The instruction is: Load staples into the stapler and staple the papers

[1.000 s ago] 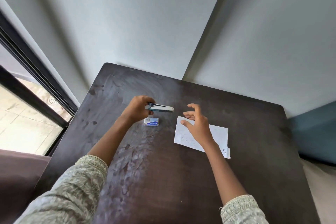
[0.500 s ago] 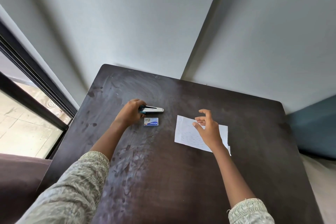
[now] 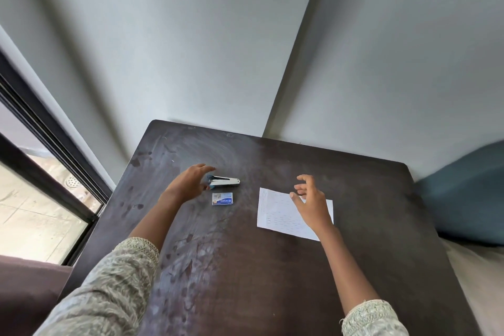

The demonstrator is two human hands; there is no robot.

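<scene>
With both hands' fingers spread and empty, left hand beside the stapler, right hand over the papers, a careless brush could scatter the sheets.

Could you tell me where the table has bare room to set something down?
The table is bare nearest the person and along its far edge. It is crowded mid-table: stapler, staple box and papers.

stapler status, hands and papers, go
Left hand open beside stapler, right hand open above papers. Stapler on table. Staple box close by, nothing blocking.
</scene>
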